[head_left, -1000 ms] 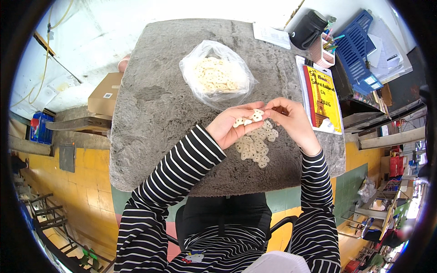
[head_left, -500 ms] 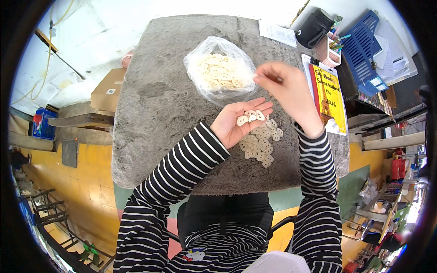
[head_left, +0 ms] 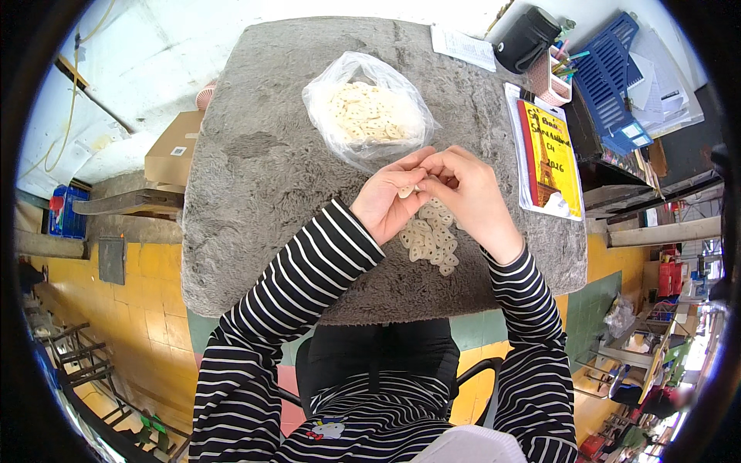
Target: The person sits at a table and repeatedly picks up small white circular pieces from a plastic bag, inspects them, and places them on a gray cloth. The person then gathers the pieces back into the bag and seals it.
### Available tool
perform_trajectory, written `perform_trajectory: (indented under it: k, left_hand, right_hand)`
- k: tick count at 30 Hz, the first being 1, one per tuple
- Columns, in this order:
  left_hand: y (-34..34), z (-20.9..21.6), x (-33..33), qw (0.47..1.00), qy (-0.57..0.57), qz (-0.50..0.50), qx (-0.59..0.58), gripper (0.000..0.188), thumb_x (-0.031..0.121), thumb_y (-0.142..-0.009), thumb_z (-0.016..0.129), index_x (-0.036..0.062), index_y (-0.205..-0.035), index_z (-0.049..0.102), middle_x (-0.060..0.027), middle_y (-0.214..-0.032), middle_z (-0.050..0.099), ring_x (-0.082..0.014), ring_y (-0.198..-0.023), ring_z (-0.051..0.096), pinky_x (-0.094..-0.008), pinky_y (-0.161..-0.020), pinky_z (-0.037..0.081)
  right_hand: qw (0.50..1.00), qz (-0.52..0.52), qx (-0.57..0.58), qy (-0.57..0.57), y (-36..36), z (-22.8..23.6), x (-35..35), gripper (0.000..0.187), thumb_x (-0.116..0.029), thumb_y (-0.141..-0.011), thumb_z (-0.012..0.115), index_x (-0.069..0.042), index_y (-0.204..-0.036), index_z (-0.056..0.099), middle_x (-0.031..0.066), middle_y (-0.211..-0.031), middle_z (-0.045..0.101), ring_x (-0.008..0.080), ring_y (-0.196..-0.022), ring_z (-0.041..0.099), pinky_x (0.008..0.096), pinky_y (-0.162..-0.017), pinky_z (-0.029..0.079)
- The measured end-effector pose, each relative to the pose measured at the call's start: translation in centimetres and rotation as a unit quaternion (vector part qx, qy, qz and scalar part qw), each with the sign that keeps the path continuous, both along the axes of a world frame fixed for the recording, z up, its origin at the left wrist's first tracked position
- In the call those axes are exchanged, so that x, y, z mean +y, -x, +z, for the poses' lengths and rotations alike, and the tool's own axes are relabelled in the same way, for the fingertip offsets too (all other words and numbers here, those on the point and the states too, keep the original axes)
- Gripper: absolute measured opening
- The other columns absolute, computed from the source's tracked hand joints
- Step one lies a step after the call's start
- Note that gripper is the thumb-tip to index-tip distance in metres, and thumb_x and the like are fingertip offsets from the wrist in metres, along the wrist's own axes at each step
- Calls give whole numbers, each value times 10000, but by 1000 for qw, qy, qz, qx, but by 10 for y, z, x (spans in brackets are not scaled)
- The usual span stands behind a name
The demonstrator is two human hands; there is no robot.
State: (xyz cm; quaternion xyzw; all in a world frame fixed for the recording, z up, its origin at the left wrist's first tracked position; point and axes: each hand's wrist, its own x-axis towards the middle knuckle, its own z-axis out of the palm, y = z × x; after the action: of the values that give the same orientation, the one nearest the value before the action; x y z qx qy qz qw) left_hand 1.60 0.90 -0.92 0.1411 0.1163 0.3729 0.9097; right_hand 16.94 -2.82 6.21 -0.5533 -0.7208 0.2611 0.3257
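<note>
The person sits at a table covered with a grey furry cloth [head_left: 270,177], both forearms in black-and-white striped sleeves reaching in from the near edge. The left hand [head_left: 384,202] and the right hand [head_left: 465,193] meet at the middle of the table, fingertips touching. Between them they pinch a small cream-coloured piece [head_left: 407,190]; the left hand is cupped palm up under it, the right hand curled over it from the right. Just below the hands, on the cloth, lies a loose pile of cream pieces [head_left: 431,241] of the same kind, partly hidden by the right wrist. Just beyond the hands, farther from the person, sits a clear plastic bag [head_left: 369,117] holding many more such pieces, its open edge close to the fingers. To the right of the hands lies a yellow and red booklet [head_left: 549,154] in a clear sleeve. At the far right corner stand a pink pen holder [head_left: 549,81] and a black pouch [head_left: 526,38]. A cardboard box [head_left: 174,150] sits off the table's left side.
</note>
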Motion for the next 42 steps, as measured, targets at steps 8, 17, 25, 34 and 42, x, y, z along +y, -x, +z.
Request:
perform_trajectory:
  k: [8,17,25,34,42]
  left_hand:
    - [1,5,1,998,21,24,-50,452,57,-1007,477,-108,-1414,371,-179,-1312,542,-268,-1236,549,-384,-1075,474]
    - [4,23,-1,991,89,21,-96,573,348,-1086,268,-99,-1438,332,-221,-1417,485,-332,-1357,450,-441,-1173,342]
    - [9,8,5,935,-8,-79,-345,708,514,-1066,188,-59,-1420,407,-182,-1397,512,-257,-1241,514,-397,-1111,395]
    - [7,8,7,955,3,-93,-281,588,406,-1084,264,-67,-1419,365,-175,-1315,562,-276,-1247,526,-396,-1104,428]
    - [9,19,2,992,116,-12,56,338,280,-1050,457,-10,-1178,574,-112,-1071,631,-179,-906,607,-281,-803,519]
  right_hand:
    - [992,-9,95,86,-11,3,9,96,-21,-857,694,19,-941,672,49,-824,690,89,-764,627,243,-692,505]
    - [992,19,106,-68,10,39,79,254,-124,-855,710,36,-1051,686,123,-910,714,177,-812,665,303,-748,529]
    - [987,137,-81,-38,15,21,24,283,-28,-783,701,-9,-1063,663,112,-911,598,240,-778,632,328,-714,511]
    - [993,100,-23,51,8,22,18,119,-11,-825,696,23,-928,646,88,-796,647,147,-754,635,272,-679,507]
    - [994,26,62,-87,3,47,76,252,-134,-847,731,-21,-1068,685,95,-911,705,154,-734,652,285,-677,523]
